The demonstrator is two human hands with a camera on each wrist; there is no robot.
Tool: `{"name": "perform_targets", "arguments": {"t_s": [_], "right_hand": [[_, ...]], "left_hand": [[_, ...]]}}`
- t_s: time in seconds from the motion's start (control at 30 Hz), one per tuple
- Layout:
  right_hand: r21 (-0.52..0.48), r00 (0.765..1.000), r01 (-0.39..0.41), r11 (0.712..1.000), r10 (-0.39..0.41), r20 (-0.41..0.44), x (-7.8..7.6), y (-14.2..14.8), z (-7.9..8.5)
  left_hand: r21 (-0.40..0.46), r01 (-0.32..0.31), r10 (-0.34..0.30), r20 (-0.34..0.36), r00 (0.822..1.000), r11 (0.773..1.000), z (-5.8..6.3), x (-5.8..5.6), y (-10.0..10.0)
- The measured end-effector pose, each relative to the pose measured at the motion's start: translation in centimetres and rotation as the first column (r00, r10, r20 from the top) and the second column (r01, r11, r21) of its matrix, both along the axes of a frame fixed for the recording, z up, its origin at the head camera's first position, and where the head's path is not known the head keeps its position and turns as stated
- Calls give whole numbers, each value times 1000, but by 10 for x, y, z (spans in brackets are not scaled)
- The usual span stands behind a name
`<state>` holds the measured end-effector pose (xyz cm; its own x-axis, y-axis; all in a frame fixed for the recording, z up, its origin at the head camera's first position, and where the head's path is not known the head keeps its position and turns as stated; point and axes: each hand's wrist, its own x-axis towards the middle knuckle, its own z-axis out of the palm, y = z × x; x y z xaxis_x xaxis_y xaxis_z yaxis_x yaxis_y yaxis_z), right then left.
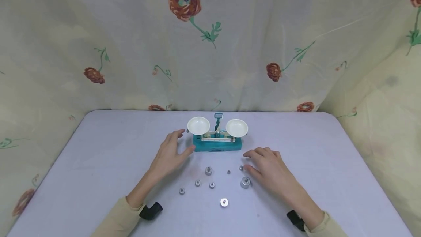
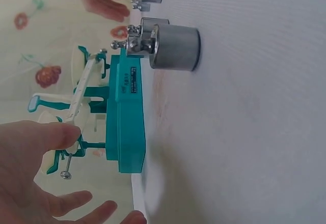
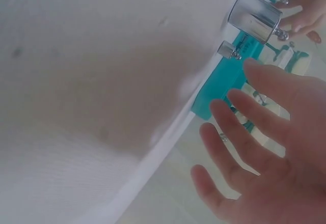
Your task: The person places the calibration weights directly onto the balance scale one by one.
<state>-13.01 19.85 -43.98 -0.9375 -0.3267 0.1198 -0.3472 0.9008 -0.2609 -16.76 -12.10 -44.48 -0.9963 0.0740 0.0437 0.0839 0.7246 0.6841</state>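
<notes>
A flowered cloth (image 1: pixel 243 46) fills the back, the biggest thing on show, and below it runs the pale counter (image 1: pixel 115 149). Centre stage, toward the far edge: the teal balance (image 1: pixel 217 146), upright, eight metal weights scattered on the near side of it.

And here are the hands! The left hand (image 1: pixel 170 153) is at the balance's left end, fingers spread, thumb apart, pinching nothing; whether the thumb touches the base, I cannot tell. Over on the other side, the right hand (image 1: pixel 270 171) hovers by the near right corner, fingers loosely fanned, holding nothing.

Up top, the left pan (image 1: pixel 198 125) and the right pan (image 1: pixel 237 128) sit at nearly the same height. The step looks like steadying or setting the balance, and if so, the tidy way is low on the base, both ends together, fingers well off the pans and the beam.

Down to the metalwork: the largest weight (image 1: pixel 245 183) stands just beside the right hand, so that wrist wants to stay high. A small weight (image 1: pixel 241 168) is right by the right thumb, easily knocked! And the tiniest weight (image 1: pixel 228 172), between hand and balance, calls for a light pinch on its knob.
</notes>
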Motion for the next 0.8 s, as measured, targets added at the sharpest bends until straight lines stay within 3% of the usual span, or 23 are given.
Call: {"name": "perform_targets", "arguments": {"t_s": [0.47,0.8], "right_hand": [[15,999,-29,999,29,15,1,-2,0],[6,998,-62,998,62,19,1,-3,-1]], "left_hand": [[144,10,-18,52,999,989,-9,-12,9],[172,0,-15,84,996,985,-13,-18,15]]}}
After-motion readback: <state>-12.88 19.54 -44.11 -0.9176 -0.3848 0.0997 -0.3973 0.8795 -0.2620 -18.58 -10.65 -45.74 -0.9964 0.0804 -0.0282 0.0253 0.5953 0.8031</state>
